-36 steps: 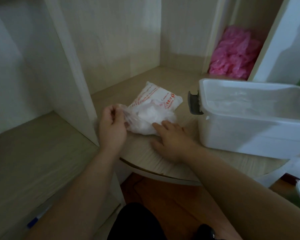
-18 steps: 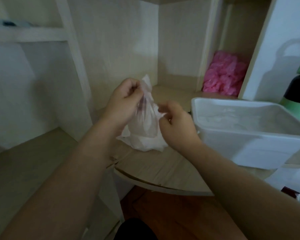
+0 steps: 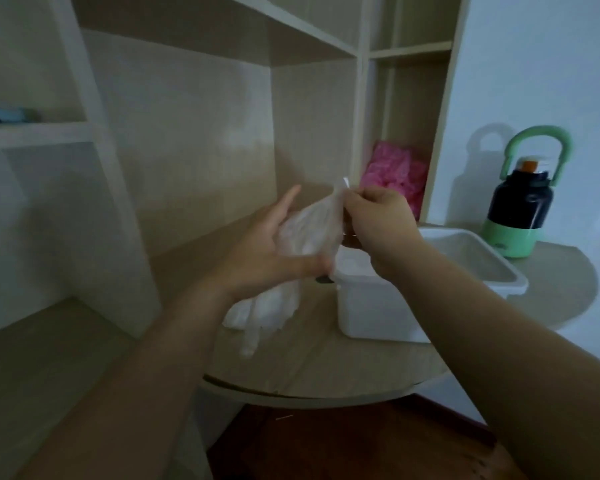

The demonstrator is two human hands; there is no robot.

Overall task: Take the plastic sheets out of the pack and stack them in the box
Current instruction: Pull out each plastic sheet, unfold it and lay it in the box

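I hold the white plastic pack (image 3: 269, 311) in the air above the round table, just left of the white box (image 3: 371, 308). My left hand (image 3: 257, 249) cups it from the left, thumb pressed across it and fingers stretched out. Thin translucent plastic sheets (image 3: 314, 228) rise out of the pack's top. My right hand (image 3: 378, 220) pinches their upper tip between thumb and fingers, above the box's left end. The box is open, with pale plastic lying inside; my right forearm hides part of it.
A dark bottle (image 3: 518, 209) with a green base and handle stands behind the box on the round wooden table (image 3: 326, 365). Pink plastic (image 3: 392, 174) is bunched in a shelf niche behind my hands. Shelf uprights and a lower shelf (image 3: 49, 344) lie to the left.
The pack left the table and went up into the air. My right hand came off the table, took the sheets' tip and drew it upward. My view tilted up.
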